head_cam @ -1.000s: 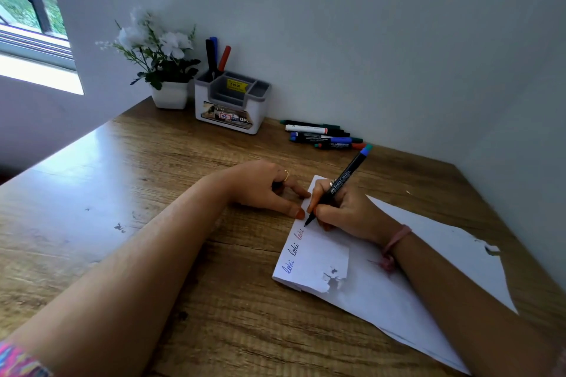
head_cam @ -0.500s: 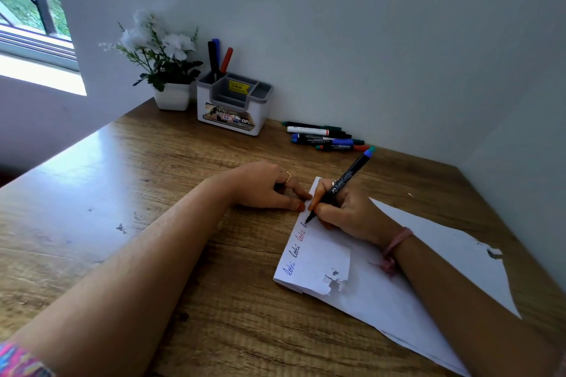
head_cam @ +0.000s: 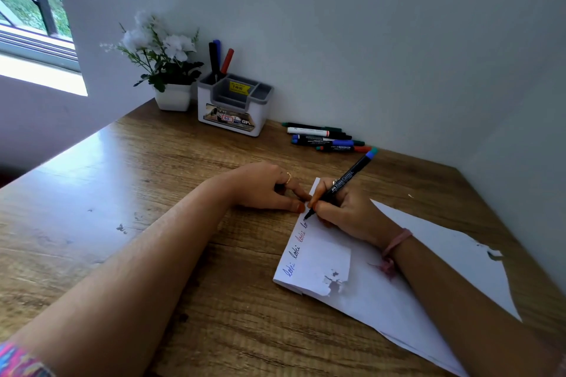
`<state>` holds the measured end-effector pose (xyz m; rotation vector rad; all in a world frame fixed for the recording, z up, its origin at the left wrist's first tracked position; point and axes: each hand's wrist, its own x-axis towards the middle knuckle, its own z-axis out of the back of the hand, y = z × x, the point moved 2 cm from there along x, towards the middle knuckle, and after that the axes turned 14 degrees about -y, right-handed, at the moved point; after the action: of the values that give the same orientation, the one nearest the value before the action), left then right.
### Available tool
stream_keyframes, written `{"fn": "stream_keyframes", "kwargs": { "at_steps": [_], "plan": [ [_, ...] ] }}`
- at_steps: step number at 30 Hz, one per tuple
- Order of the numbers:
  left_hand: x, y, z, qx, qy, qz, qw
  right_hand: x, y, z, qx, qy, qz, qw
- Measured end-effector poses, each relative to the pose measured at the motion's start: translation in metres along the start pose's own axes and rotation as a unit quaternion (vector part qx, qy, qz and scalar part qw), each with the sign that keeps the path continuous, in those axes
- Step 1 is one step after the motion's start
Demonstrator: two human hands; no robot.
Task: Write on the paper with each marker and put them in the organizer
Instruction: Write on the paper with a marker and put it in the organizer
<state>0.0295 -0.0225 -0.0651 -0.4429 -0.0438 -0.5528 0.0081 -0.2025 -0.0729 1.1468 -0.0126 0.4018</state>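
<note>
Pinning the paper (head_cam: 361, 278) with our left hand (head_cam: 266, 188), fingers loosely curled and holding nothing, so it is not sliding, we are pinching the marker (head_cam: 340, 184) in our right hand (head_cam: 346, 211), tip touching the paper's edge; the organizer (head_cam: 234, 107) is waiting by the wall.

I see a white paper (head_cam: 361, 278) lying flat, its near corner torn, with short written words along its left edge. A black marker (head_cam: 340, 184) with a blue end slants over it, tip down on the sheet. Beyond the paper, a white-and-grey organizer (head_cam: 234, 107) holds three markers upright (head_cam: 219, 60); several more markers (head_cam: 324, 139) lie flat beside it.
</note>
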Motion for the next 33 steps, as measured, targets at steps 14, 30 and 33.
{"fn": "stream_keyframes", "kwargs": {
  "at_steps": [14, 30, 33],
  "plan": [
    [0.0014, 0.0006, -0.0013, 0.007, 0.011, -0.001, 1.000, -0.0013, 0.0029, 0.0013, -0.008, -0.011, 0.004, 1.000],
    [0.0005, -0.0006, 0.0000, 0.008, 0.010, 0.001, 1.000, -0.0006, -0.0001, 0.0029, -0.022, -0.019, 0.004, 1.000],
    [0.0006, -0.0010, 0.0009, 0.008, 0.011, 0.002, 1.000, -0.0018, 0.0025, 0.0030, -0.024, -0.020, 0.004, 0.999]
  ]
}}
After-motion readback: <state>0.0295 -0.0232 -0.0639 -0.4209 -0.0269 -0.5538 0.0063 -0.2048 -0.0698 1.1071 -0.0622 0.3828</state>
